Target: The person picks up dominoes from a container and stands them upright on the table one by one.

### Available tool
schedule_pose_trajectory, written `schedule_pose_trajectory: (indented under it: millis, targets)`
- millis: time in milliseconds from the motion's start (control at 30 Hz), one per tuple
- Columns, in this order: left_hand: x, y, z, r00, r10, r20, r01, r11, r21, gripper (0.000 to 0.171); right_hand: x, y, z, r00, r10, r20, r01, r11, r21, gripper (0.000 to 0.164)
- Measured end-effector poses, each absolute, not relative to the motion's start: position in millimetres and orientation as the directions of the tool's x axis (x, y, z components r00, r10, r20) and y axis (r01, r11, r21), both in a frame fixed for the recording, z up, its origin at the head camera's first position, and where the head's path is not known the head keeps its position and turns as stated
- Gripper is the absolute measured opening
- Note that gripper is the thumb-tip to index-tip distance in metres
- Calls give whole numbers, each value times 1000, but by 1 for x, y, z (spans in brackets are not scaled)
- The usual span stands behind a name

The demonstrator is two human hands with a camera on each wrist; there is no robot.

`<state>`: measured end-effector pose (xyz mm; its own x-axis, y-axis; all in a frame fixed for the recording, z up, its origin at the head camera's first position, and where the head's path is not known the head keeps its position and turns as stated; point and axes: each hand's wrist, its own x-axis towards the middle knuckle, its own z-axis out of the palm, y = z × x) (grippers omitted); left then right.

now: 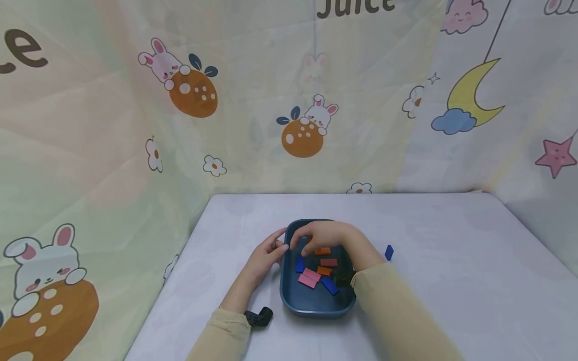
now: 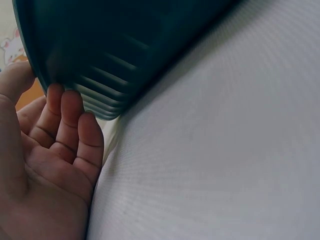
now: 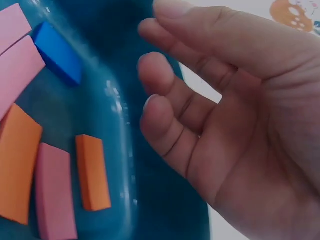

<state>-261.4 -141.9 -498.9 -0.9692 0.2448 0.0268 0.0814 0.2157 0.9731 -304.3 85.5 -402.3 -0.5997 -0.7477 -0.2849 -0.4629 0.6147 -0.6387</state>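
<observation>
A dark teal plastic bin (image 1: 316,312) stands on the white table with several flat blocks inside. My left hand (image 1: 266,256) holds its left rim, the thumb at the edge and the fingers (image 2: 90,140) against the ribbed outer wall. Over the bin's far part hovers my right hand (image 1: 326,234); its fingers are loosely bent, with nothing between them. Below it lie orange blocks (image 3: 93,172), a reddish block (image 3: 55,192), a blue block (image 3: 57,52) and two pink blocks (image 3: 20,75) side by side. Another blue block (image 1: 329,285) lies nearer the bin's front.
One blue block (image 1: 389,252) is on the table to the right of the bin, beside my right forearm. A black wrist camera (image 1: 259,317) is strapped to my left wrist. Behind the table hangs a printed curtain (image 1: 253,125) with rabbits and oranges.
</observation>
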Motion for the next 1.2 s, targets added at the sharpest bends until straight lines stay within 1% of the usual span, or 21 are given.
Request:
schedule_pose_trajectory:
  millis: [133,367,567,833,1033,1200]
  targets:
    - [-262,-143,-499,-968,249,29,83,210,974,54,-307,80,-410,-588,-742,-323,-453,632,-629,26]
    - [-261,-141,-498,-964,263,36,93,211,973,54,-307,76,-422,-589,-717,-374,-431,670,-604,28]
    - [-261,-140,-497,-965,260,28,86,211,974,53,-305,78,-431,-604,-701,-379,-471,698,-540,30]
    - [-262,-142,-499,-969,247,25,78,209,975,52,-306,79,-437,-608,-696,-383,-478,706,-523,24]
    - [-262,-142,-499,-967,253,29,81,199,977,51,-305,77,-440,-624,-689,-368,-494,713,-498,20]
    - [-262,-142,-499,-965,259,32,83,191,978,53,-302,75,-437,-642,-671,-372,-483,730,-483,19]
